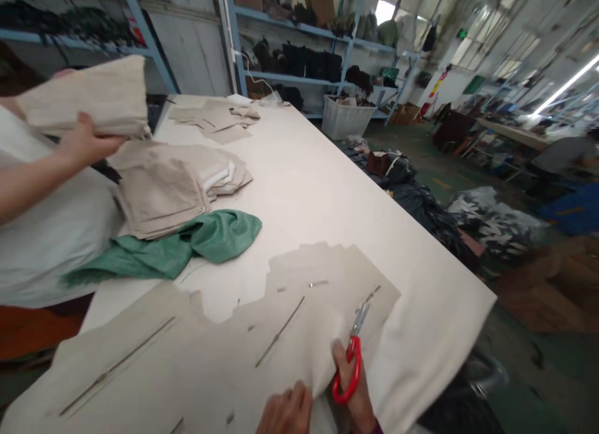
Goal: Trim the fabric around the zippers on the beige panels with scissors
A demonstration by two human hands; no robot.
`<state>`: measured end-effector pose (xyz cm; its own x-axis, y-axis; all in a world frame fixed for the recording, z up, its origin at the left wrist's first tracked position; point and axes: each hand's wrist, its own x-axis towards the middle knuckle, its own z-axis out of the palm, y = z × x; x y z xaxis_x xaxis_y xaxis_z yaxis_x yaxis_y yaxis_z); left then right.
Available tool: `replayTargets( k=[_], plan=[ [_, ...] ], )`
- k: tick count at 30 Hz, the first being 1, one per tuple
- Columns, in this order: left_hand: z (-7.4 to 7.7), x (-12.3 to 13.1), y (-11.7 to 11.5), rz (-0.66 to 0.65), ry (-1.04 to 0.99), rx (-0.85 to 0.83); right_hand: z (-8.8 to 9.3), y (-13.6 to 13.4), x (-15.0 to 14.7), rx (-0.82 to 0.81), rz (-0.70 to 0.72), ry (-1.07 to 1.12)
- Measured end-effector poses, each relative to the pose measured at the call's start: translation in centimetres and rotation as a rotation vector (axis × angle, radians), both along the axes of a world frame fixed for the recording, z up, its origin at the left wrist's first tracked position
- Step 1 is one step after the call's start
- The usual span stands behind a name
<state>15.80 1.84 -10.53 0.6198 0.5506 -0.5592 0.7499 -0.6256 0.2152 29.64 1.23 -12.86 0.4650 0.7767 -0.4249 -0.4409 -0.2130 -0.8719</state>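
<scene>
My right hand (353,390) is at the bottom edge, closed around red-handled scissors (352,353) whose blades point up and away over beige fabric pieces (322,284) spread on the white table (318,184). Just left of it, my left hand (284,412) shows curled fingers gripping the near edge of a beige fabric piece (299,340) that is lifted into a fold. Thin dark seam lines run across these pieces.
A co-worker in a white top stands at the left, one hand (84,144) holding a beige fabric bundle (88,97) above a stack of beige cloth (173,184). Green cloth (206,237) lies beside it. Blue shelves stand behind; bags and boxes cover the floor right.
</scene>
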Motion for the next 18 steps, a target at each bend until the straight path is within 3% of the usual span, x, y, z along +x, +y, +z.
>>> replayTargets(
  k=[3,5,9,11,14,18],
  plan=[
    [-0.4,-2.5,-3.6,0.321,-0.262,-0.009,-0.6,-1.4,-1.6,0.002,-0.054,0.07],
    [-0.4,-5.2,-4.6,0.661,-0.461,-0.026,-1.3,-2.4,-2.6,-0.001,-0.061,0.118],
    [-1.1,-11.2,-6.5,1.414,-0.672,-0.216,-2.5,-5.0,-3.6,-0.029,-0.068,0.146],
    [-1.8,-13.3,-8.0,1.719,-0.784,-0.266,-2.7,-6.2,-3.8,-0.046,-0.076,0.135],
    [-2.5,-14.9,-9.5,1.926,-1.003,-0.297,-2.5,-7.8,-4.0,-0.045,-0.056,0.104],
    [-2.5,-15.2,-9.0,1.927,-1.199,-0.434,-2.2,-9.3,-4.4,-0.027,-0.012,0.084]
  ],
)
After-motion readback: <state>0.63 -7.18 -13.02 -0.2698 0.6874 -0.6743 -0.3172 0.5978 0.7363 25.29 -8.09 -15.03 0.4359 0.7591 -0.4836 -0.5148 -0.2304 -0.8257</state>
